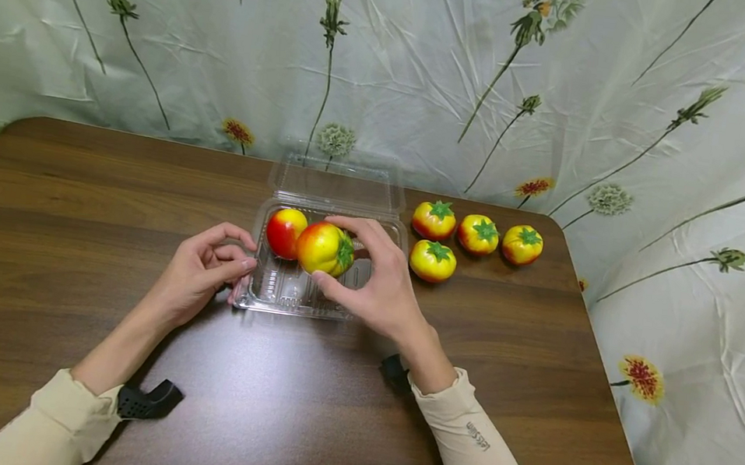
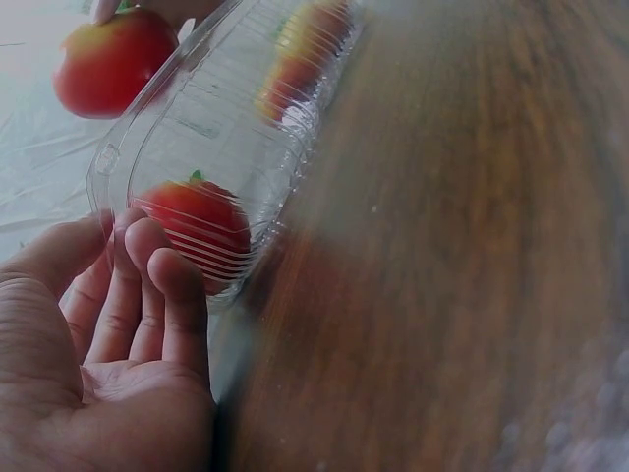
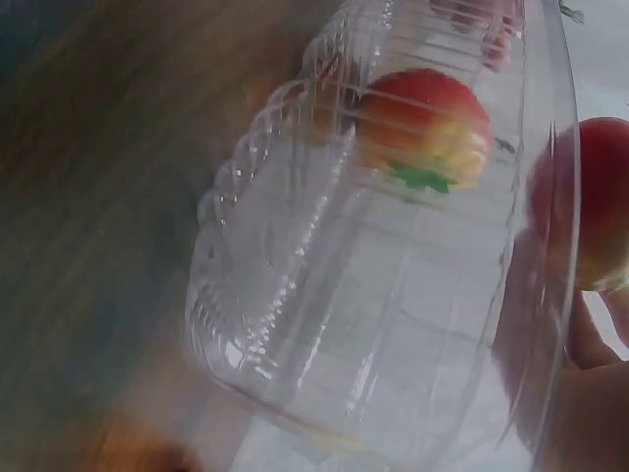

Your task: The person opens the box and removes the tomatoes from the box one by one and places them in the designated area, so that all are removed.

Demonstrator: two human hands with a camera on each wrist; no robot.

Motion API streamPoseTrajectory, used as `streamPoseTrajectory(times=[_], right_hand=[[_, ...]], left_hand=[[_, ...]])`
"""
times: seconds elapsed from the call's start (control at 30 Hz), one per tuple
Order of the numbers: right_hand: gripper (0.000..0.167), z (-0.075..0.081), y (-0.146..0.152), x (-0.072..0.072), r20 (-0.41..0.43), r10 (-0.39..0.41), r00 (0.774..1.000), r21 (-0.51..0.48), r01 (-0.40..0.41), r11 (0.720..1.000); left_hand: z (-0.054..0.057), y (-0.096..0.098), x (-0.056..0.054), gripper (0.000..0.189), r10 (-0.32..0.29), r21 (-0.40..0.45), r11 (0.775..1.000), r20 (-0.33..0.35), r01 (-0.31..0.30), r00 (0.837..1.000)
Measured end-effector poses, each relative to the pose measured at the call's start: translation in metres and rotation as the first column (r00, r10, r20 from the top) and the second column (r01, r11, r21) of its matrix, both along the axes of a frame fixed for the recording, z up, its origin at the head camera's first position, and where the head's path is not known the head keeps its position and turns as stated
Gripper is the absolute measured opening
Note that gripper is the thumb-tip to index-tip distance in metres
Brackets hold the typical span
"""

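Observation:
A clear plastic clamshell box (image 1: 278,305) lies on the table with its lid (image 1: 340,181) folded back. One red-and-yellow tomato (image 1: 283,235) sits in its back left part; the plastic wall shows it in both wrist views. Over the box, my right hand (image 1: 376,284) holds a second tomato (image 1: 326,250) between thumb and fingers, its green leafy top facing right. That same held tomato (image 2: 113,64) appears above the rim in the left wrist view. My left hand (image 1: 201,269) is at the box's left side, thumb and fingertips (image 2: 177,275) pinching the edge near a corner.
Several more tomatoes (image 1: 478,235) with green tops stand on the brown wooden table (image 1: 97,228), right of the box. Behind the table hangs a pale curtain (image 1: 213,46) with printed flowers. It also runs along the right side.

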State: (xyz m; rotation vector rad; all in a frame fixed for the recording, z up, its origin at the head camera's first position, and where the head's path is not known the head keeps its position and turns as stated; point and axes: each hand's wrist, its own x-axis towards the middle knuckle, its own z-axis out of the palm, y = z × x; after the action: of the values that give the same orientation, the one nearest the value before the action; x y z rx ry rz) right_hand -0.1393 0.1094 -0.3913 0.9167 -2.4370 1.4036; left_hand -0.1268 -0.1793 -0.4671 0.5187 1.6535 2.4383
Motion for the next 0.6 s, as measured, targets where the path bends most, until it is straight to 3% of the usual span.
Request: streamPoseTrajectory(times=[0.37, 0.6], right_hand=[[0.064, 0.000, 0.011, -0.003, -0.009, -0.043, 0.999, 0.035, 0.044, 0.998], [0.069, 0.003, 0.022, -0.003, 0.031, -0.109, 0.994, 0.044, 0.107, 0.993]], left_hand=[[-0.001, 0.000, 0.001, 0.020, -0.001, -0.004, 1.000, -0.001, 0.001, 1.000], [0.000, 0.000, 0.000, 0.020, 0.004, -0.014, 1.000, 0.002, -0.004, 1.000]])
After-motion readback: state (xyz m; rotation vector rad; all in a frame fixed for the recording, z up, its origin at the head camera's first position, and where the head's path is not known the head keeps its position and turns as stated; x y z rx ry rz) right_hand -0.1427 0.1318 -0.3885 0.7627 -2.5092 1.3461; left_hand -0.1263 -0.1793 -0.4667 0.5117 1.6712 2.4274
